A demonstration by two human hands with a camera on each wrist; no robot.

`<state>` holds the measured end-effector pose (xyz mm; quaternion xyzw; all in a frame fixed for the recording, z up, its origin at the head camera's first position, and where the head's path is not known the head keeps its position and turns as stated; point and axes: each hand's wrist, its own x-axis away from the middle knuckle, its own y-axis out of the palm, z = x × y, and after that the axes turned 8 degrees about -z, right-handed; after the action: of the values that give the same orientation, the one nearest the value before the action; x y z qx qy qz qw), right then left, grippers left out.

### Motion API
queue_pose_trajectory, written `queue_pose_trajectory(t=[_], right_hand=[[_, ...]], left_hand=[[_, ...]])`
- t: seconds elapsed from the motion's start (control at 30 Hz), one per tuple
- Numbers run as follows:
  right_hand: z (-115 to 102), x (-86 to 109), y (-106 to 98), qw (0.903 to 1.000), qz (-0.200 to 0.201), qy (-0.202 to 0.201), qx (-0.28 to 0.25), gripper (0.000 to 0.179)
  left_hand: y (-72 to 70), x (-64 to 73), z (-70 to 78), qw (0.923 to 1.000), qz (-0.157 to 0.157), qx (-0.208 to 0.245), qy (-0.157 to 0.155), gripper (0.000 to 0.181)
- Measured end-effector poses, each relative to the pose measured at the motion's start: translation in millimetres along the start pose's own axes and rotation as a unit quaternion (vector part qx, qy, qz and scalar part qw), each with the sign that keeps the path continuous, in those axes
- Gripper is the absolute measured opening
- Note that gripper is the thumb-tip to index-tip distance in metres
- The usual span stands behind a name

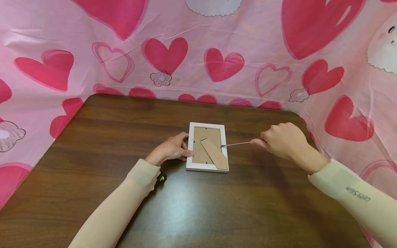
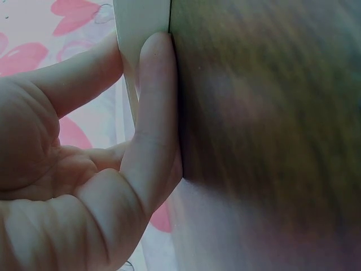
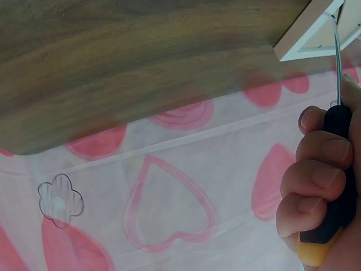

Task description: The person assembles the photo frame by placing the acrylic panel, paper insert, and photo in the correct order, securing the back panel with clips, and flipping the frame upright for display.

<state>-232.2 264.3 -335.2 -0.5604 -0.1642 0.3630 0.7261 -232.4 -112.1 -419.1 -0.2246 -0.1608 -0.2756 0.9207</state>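
Observation:
A white picture frame lies back side up on the table. Its brown backing board has small dark tabs round the edge and a slanted stand leg. My left hand grips the frame's left side, thumb on the border and fingers against the outer edge. My right hand holds a screwdriver by its black and yellow handle, fingers wrapped round it. The thin metal shaft reaches leftward over the frame's right border, its tip at the dark tab on the backing's right edge.
The dark brown wooden table has rounded far corners. A pink cloth with hearts hangs behind it and at both sides. Beside the left cuff shows a small black and yellow-green item, partly hidden by the sleeve.

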Motion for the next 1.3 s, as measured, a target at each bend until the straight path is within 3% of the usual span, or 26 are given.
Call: queue_pose_trajectory(t=[0.77,1.0,1.3], right_hand=[[-15.1,-21.0,-30.0,0.9946,-0.099,0.010,0.030,0.063],[-19.3,-26.5,-34.5,0.9943,-0.093,-0.007,0.051,0.063],[-25.4,-34.7,-41.5,0.9894,-0.081,-0.059,0.105,0.063]], left_hand=[[0.3,-1.2,1.8,0.9999,0.001,-0.010,-0.003,0.079],[0.2,-0.7,2.4,1.0000,0.000,-0.007,-0.004,0.077],[0.2,-0.9,2.5,1.0000,0.001,-0.008,-0.001,0.079]])
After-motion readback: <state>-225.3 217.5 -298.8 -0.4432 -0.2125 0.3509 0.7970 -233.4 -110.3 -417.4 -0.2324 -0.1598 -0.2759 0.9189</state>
